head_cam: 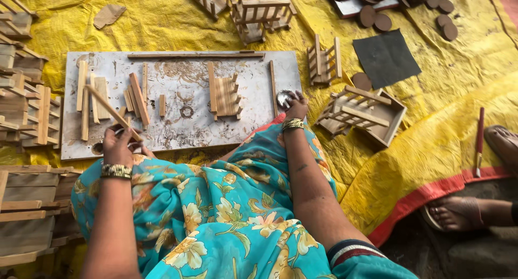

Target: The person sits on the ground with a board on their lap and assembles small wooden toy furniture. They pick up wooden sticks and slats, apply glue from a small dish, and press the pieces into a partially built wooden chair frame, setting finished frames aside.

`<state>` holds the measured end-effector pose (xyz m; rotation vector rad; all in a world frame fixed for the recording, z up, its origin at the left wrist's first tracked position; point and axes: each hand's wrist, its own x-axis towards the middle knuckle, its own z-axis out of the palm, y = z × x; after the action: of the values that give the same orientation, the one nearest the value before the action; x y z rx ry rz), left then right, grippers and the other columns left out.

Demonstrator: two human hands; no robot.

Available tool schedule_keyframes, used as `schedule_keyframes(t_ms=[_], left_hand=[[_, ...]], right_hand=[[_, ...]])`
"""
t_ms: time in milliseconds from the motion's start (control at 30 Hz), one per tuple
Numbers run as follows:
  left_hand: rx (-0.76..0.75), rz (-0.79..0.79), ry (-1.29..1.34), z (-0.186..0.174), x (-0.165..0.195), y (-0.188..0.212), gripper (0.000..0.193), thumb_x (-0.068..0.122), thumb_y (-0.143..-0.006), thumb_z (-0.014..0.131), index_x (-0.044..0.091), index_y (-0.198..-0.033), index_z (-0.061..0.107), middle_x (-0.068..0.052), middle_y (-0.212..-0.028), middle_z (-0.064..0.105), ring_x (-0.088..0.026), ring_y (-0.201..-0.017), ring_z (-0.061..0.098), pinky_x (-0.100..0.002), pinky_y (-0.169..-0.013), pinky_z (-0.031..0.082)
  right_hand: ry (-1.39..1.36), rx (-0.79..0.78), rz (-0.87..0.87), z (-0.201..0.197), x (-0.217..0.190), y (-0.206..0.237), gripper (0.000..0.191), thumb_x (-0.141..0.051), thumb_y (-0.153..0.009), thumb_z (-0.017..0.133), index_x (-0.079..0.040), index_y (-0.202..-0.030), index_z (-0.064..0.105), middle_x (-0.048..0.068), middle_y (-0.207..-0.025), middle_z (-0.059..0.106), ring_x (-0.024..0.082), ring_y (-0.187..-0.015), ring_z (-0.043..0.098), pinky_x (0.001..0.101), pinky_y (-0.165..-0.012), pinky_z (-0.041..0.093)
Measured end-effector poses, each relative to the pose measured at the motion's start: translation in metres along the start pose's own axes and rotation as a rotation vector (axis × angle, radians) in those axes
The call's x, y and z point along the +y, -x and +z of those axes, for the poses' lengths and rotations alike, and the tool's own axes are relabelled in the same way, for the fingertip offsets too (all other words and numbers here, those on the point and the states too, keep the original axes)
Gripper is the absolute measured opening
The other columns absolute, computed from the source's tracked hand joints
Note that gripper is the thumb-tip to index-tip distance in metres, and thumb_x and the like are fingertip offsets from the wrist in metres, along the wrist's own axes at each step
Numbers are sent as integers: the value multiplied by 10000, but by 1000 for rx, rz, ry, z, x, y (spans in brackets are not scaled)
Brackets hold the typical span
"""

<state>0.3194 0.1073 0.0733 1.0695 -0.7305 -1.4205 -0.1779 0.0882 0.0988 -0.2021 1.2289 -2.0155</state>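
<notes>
Turquoise flowered cloth (216,214) over our lap, our left hand (117,145) pinching a thin wooden stick (110,111) above the grey board (183,125), our right hand (295,106) gripping a small round tin (283,98) at the board's right edge, slatted wooden piece (226,95) between them.

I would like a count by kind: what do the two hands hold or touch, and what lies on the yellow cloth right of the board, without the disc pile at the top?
Wooden stick, in left hand: 1
Round metal tin, under right hand: 1
Wooden slatted frames: 2
Dark square sheet: 1
Brown disc: 1
Red-handled tool: 1
Total: 7
</notes>
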Motion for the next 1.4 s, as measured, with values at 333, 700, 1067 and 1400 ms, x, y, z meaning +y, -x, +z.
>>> schedule_keyframes(t_ms=[333,700,1067,1400], left_hand=[[62,16,-106,5,-7,-5,321,37,-991,666,52,-1253,480,-146,-1006,750,-186,-797,776,-288,-584,625],[26,-43,-359,7,-24,-34,291,90,-997,695,20,-1187,486,-108,-928,732,-145,-656,676,-292,-499,552],[18,-115,-433,9,-31,-51,331,106,-973,698,0,-1213,496,-96,-882,710,-139,-617,654,-294,-484,542],[37,-99,-438,4,-32,-48,315,96,-968,691,-2,-1201,504,-88,-891,712,-135,-623,662,-291,-481,543]], right_hand=[[765,35,-160,-31,-27,-19,582,116,-860,411,-63,-1250,805,92,-853,715,207,-683,448,322,-601,350],[1907,-228,-77,-21,-12,-33,703,64,-828,541,-463,-1263,708,-9,-1674,257,327,-1566,111,569,-1254,156],[2147,-367,22,-13,16,-51,728,-30,-845,605,-449,-1437,543,-14,-1720,71,325,-1586,27,709,-1207,108],[1881,-267,-161,-14,9,-46,481,38,-809,612,-331,-1040,815,22,-1465,511,256,-1341,473,483,-1186,323]])
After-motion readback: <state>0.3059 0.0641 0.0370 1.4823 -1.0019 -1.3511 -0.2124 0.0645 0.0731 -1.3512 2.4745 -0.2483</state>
